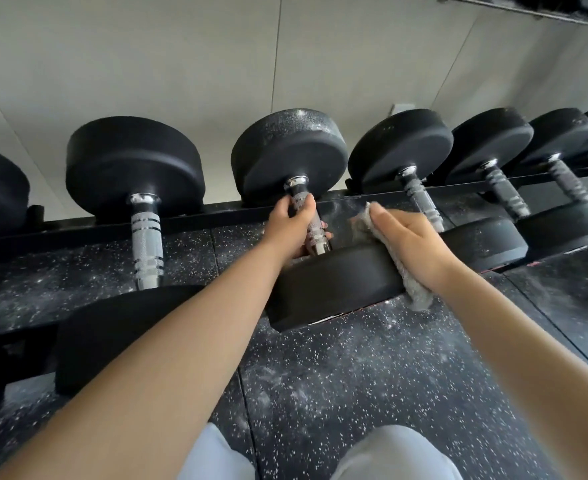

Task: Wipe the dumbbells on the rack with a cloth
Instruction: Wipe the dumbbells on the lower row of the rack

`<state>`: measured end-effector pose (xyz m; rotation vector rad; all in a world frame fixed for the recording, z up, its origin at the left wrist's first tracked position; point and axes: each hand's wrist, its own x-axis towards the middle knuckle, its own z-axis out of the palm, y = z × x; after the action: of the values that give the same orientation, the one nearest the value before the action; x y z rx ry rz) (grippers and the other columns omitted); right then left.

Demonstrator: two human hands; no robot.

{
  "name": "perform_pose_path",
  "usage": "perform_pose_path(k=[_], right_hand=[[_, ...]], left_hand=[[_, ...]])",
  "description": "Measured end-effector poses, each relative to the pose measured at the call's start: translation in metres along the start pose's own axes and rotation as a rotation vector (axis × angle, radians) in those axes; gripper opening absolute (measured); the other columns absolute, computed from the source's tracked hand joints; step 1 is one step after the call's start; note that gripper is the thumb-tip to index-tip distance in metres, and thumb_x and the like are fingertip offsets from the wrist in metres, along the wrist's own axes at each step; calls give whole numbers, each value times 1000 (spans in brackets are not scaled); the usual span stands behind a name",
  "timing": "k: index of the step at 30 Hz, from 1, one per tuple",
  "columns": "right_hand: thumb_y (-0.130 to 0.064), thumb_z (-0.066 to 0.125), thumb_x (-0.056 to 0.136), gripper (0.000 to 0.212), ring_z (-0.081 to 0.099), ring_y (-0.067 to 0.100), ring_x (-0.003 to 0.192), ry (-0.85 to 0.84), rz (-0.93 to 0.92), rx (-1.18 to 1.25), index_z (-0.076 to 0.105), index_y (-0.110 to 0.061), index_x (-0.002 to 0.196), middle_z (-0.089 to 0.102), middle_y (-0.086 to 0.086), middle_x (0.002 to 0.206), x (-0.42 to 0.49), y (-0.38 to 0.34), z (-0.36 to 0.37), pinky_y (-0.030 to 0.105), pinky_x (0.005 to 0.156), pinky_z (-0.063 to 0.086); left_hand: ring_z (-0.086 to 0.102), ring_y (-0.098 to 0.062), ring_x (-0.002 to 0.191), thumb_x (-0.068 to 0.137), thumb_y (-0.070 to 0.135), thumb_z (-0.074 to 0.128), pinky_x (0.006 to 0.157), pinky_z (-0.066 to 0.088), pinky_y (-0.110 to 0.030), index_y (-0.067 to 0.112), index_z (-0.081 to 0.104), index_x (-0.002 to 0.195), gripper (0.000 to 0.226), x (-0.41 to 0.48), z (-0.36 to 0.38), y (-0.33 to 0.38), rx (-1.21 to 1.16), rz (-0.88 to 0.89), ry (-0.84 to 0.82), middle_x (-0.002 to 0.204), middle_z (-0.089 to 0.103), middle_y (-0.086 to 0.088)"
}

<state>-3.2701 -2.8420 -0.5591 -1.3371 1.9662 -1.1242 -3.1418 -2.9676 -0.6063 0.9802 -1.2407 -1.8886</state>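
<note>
The left hand (291,225) is gripping the knurled chrome handle (315,230) of the middle dumbbell (289,154), with the fingers curled fully round the bar just below the far head. The right hand (412,244) is lying over one pale cloth (415,289) and pressing it against the right edge of that dumbbell's near head (334,282). The thumb is lying extended along the top. The other fingers are hidden behind the hand and the cloth, so their curl cannot be told. One end of the cloth is showing beyond the thumb tip, and the other end is hanging below the wrist.

Seven dumbbells are showing in one row on the rack, the two outermost cut off by the frame edges. Each is sitting with one black round head toward the wall and one toward the person. The held dumbbell is third from the left, and pale dust is speckling its far head. One black rail (216,214) of the rack is running beneath the far heads. A speckled black floor (320,375) is lying below, a pale panelled wall (181,64) is standing behind, and two knees (389,452) in light trousers are showing at the bottom edge.
</note>
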Motion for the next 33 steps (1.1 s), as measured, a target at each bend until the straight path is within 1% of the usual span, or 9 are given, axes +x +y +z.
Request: perform_pose_path(k=[3,5,7,10,14,18,21,26,33], right_hand=[[-44,39,104,53,53,3,60,160,-33,-101,56,-15,63,56,-8,62,28,-19,1,13,59,41],[-50,32,104,57,50,11,62,186,-51,-211,49,-8,69,51,0,64,54,-24,3,23,63,42],[-56,29,101,59,51,13,67,136,-36,-250,50,-5,79,52,2,69,76,-28,8,33,75,46],[-54,31,100,50,53,9,90,20,86,-209,46,-10,117,55,-3,100,94,-33,16,35,84,41],[-38,49,100,28,43,-2,52,-100,-91,-260,45,-14,84,50,-14,64,102,-37,32,27,55,36],[-36,67,92,21,52,2,72,-33,-268,-325,59,-16,95,58,-9,82,102,-30,46,10,60,40],[-35,75,86,20,60,5,79,-33,-267,-220,70,-15,91,67,-9,87,103,-27,48,19,73,49],[-30,77,84,19,56,7,65,-101,-48,-307,76,-12,88,64,-9,73,112,-32,23,25,63,50],[-37,78,81,14,57,0,64,-121,-220,-139,72,-24,79,66,-9,73,95,-59,30,18,62,47]], left_hand=[[64,-34,78,99,32,49,64,59,-39,15,49,118,26,0,0,1,-22,6,-4,91,61,-19],[64,-35,89,92,42,56,70,59,-42,27,58,104,20,5,0,-2,-16,30,34,103,62,-19],[64,-34,99,81,50,57,89,52,-53,29,63,90,24,13,-2,-7,21,50,108,105,67,-14],[63,-29,97,98,33,49,93,50,-54,25,61,83,21,12,-3,-4,17,86,219,93,66,-6],[61,-29,93,102,30,40,90,50,-45,14,60,89,29,9,-6,-2,91,207,335,97,66,-15],[62,-31,99,99,39,37,92,49,-46,12,63,95,38,6,-6,0,95,206,352,102,67,-14],[63,-33,96,93,45,38,90,50,-50,14,64,91,41,5,-7,-1,107,201,329,98,68,-14],[65,-38,89,82,56,39,84,52,-59,25,62,74,40,7,-6,-4,101,154,328,89,68,-14],[63,-29,89,99,41,40,85,53,-46,21,59,84,31,2,-5,4,82,130,328,91,64,-7]])
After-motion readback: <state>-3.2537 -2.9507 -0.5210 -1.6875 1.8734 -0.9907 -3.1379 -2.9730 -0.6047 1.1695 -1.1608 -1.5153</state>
